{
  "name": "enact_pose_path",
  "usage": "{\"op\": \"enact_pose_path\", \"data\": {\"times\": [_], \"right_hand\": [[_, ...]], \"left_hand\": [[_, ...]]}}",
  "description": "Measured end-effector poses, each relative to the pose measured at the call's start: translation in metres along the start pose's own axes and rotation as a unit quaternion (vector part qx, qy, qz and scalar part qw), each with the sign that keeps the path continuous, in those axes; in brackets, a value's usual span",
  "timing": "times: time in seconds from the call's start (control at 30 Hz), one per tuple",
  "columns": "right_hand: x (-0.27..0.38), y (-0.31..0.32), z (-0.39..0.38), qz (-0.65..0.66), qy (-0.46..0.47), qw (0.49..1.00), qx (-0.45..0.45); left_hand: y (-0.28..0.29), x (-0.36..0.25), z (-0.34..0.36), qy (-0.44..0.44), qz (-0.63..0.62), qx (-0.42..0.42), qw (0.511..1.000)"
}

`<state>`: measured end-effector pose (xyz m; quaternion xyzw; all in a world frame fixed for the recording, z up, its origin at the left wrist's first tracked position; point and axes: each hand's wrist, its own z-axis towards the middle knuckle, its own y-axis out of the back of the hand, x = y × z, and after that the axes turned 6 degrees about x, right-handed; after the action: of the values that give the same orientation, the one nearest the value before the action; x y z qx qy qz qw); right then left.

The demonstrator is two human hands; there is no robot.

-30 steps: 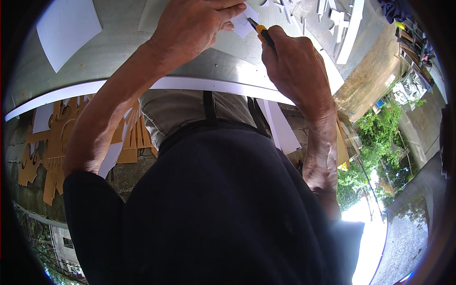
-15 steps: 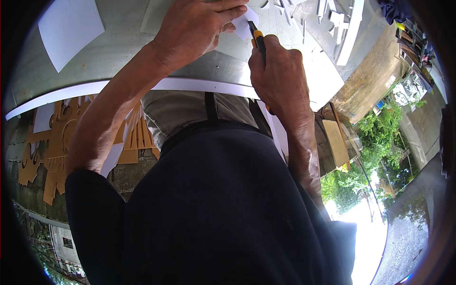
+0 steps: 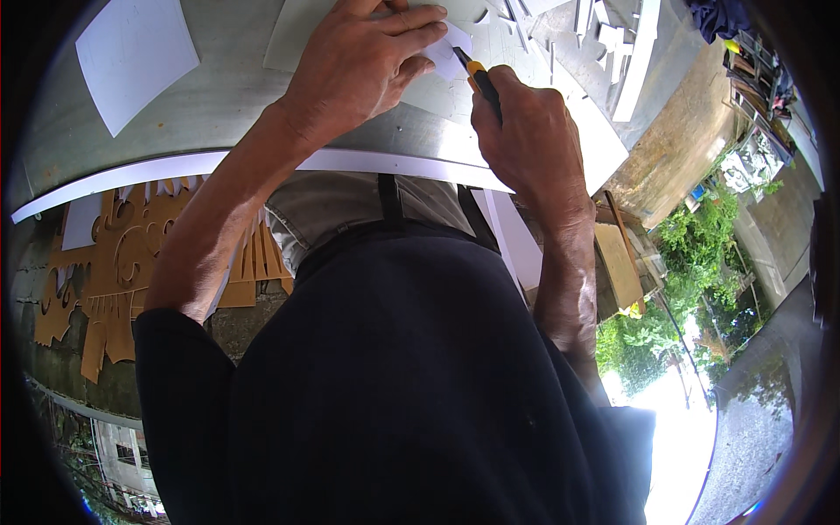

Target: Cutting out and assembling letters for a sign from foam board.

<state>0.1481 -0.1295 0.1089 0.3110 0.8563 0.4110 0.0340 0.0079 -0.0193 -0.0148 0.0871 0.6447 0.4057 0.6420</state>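
Observation:
My right hand (image 3: 532, 131) is closed round a black and yellow utility knife (image 3: 479, 73). The blade points up and left, its tip at a small white sheet piece (image 3: 452, 59). Over the left part of that piece rests my left hand (image 3: 363, 66), its fingers stretched out and the thumb apart from them. Part of the piece is hidden under those fingers. Both hands are above a grey metal worktable (image 3: 227, 96), where a larger pale sheet (image 3: 289, 39) lies beside my left wrist.
A white sheet (image 3: 138, 61) lies at the table's left. White cut strips and offcuts (image 3: 612, 44) are scattered at the far right. Below the table's white edge (image 3: 114, 181), brown cut-out panels (image 3: 131, 245) lean at the left. Green plants (image 3: 700, 245) grow at the right.
My right hand has drawn a little to the right and nearer to me, and the knife leans further left. My left hand has shifted slightly, with its thumb more in sight.

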Motion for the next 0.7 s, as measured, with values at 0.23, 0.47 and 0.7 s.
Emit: {"op": "enact_pose_path", "data": {"times": [0.23,0.47,0.7], "right_hand": [[-0.004,-0.004,-0.001,-0.002,-0.01,1.0,0.003],[-0.011,-0.002,0.002,-0.082,0.056,0.994,-0.041],[-0.006,-0.011,0.002,-0.107,0.055,0.992,-0.048]], "left_hand": [[-0.004,-0.004,-0.011,0.005,0.063,-0.04,0.997],[0.003,-0.005,-0.009,-0.025,0.089,-0.029,0.995],[0.001,0.0,-0.013,0.002,0.034,0.01,0.999]]}}
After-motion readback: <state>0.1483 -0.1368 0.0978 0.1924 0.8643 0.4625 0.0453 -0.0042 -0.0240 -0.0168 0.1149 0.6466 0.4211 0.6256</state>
